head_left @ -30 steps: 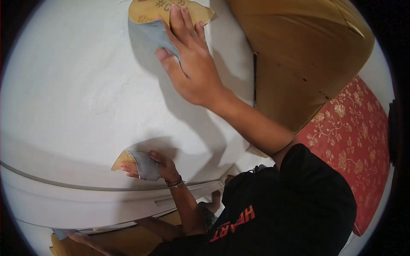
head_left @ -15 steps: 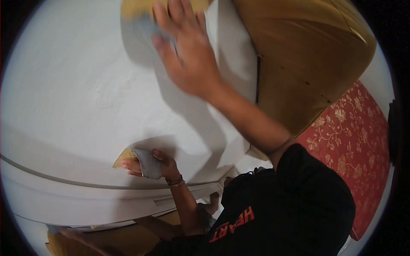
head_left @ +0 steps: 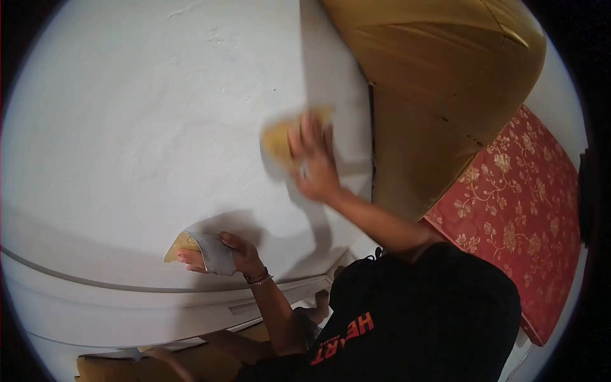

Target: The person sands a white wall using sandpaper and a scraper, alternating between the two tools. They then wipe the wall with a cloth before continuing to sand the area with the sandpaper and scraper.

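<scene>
Tan-backed sandpaper sheet [head_left: 277, 143] seemingly against rough white surface [head_left: 159, 127]; right hand [head_left: 318, 172], blurred, holds it, fingers spread, likely for even pressure. Left hand [head_left: 247, 256] grips curled grey-and-tan sheet [head_left: 218, 254], wrapped close, likely against slipping. Beyond: golden-brown upholstery [head_left: 426, 95], red floral fabric [head_left: 522, 210].

I count two hands of my own, one right hand [head_left: 313, 159] and one left hand [head_left: 238, 249], with two sheets in them: one yellow sheet [head_left: 279, 140] and one yellow-and-grey sheet [head_left: 217, 254]. Two bands circle my left wrist [head_left: 258, 279]. There are also one black shirt [head_left: 439, 305], one red floral cushion [head_left: 509, 216] and, as far as the blurred lower edge shows, one further hand [head_left: 162, 356].
</scene>
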### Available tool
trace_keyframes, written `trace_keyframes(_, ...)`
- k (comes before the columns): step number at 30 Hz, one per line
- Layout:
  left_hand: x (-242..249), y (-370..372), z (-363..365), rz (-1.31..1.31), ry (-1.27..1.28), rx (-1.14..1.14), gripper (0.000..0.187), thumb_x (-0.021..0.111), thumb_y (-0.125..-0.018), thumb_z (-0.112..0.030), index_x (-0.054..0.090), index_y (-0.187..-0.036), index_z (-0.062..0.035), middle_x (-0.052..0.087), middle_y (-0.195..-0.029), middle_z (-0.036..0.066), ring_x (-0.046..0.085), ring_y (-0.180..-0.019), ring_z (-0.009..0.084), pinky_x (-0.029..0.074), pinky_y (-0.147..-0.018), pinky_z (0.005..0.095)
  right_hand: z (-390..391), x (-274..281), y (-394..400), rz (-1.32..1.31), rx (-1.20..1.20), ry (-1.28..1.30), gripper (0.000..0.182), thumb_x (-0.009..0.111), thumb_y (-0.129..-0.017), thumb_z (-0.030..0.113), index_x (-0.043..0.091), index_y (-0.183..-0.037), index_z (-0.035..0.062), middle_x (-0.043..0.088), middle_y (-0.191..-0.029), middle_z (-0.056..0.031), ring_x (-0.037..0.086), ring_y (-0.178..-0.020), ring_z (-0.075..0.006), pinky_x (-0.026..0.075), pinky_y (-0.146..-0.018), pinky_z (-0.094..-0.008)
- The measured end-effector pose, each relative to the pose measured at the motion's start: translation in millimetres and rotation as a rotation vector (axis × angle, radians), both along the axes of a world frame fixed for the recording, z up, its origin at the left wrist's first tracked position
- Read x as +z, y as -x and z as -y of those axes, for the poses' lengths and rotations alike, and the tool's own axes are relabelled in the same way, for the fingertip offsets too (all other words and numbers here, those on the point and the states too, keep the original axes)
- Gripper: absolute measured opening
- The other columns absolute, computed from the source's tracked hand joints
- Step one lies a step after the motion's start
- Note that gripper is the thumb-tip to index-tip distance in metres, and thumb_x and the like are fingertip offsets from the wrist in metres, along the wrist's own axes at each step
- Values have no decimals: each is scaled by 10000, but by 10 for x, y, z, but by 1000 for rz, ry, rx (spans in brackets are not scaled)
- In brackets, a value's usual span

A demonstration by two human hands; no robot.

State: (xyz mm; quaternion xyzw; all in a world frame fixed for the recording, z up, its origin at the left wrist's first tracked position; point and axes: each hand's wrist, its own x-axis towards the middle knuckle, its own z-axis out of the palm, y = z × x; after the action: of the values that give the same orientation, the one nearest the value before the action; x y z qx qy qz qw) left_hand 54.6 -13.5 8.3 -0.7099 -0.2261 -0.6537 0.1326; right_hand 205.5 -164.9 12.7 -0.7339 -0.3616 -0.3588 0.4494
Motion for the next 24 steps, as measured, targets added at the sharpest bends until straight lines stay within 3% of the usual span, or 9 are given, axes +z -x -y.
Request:
trace_keyframes(3,-22,-27,-9,79,-4,-103,670,435,-888,-307,134,-1320,109,200,-1377,261,181,-1295,378,80,-1054,484,176,898,-378,5,44,-254,594,469,-843,222,222,-1365,81,172,-1403,-224,153,-1294,-401,88,-1015,-565)
trace_keyframes(6,-6,-11,14,74,4,-95,664,434,-890,-301,135,-1320,107,202,-1375,261,182,-1296,373,80,-1056,480,181,874,-462,-87,152,-298,578,438,-869,214,192,-1372,71,162,-1401,-237,139,-1298,-403,59,-1024,-550)
trace_keyframes(8,-28,8,8,41,-1,-39,658,431,-892,-298,138,-1319,108,203,-1374,262,185,-1297,368,82,-1056,482,18,431,-183,-99,-41,-252,596,452,-835,190,210,-1358,39,180,-1383,-264,119,-1298,-420,75,-1011,-579)
trace_keyframes(12,-16,21,24,-21,-12,41,653,430,-893,-291,137,-1315,113,200,-1375,265,183,-1297,367,85,-1054,486,-97,-1259,536,-179,124,225,697,523,-676,139,274,-1319,39,162,-1365,-312,159,-1272,-469,106,-954,-664)
trace_keyframes(14,0,23,45,-30,-31,21,631,414,-902,-254,120,-1318,118,166,-1387,265,159,-1304,373,56,-1056,469,-1,-1299,475,-144,104,246,700,526,-669,137,278,-1316,40,153,-1365,-316,172,-1268,-470,98,-959,-660)
trace_keyframes(16,20,4,20,-16,-55,-9,610,398,-910,-220,104,-1321,122,135,-1399,264,136,-1310,377,27,-1058,451,-17,-955,187,-94,37,162,707,525,-659,108,274,-1318,50,125,-1381,-304,146,-1277,-466,64,-977,-642)
trace_keyframes(18,-20,14,1,-27,-27,18,649,434,-893,-261,119,-1319,113,172,-1385,264,158,-1302,374,74,-1054,480,60,-96,-112,-104,9,-42,685,519,-793,157,167,-1378,100,64,-1425,-233,48,-1311,-420,9,-1003,-596)
trace_keyframes(20,-54,-10,-26,22,-9,-29,664,447,-887,-276,124,-1318,111,185,-1379,265,164,-1300,373,88,-1053,489,137,550,-231,-100,14,-204,583,439,-877,181,163,-1384,99,83,-1422,-234,46,-1314,-409,24,-1027,-540)
trace_keyframes(24,-36,11,-14,17,-4,-32,668,450,-887,-273,118,-1319,114,183,-1379,266,156,-1302,373,82,-1054,487,151,470,-226,-113,121,-275,536,405,-891,181,199,-1378,94,92,-1422,-230,48,-1315,-406,29,-1030,-533)
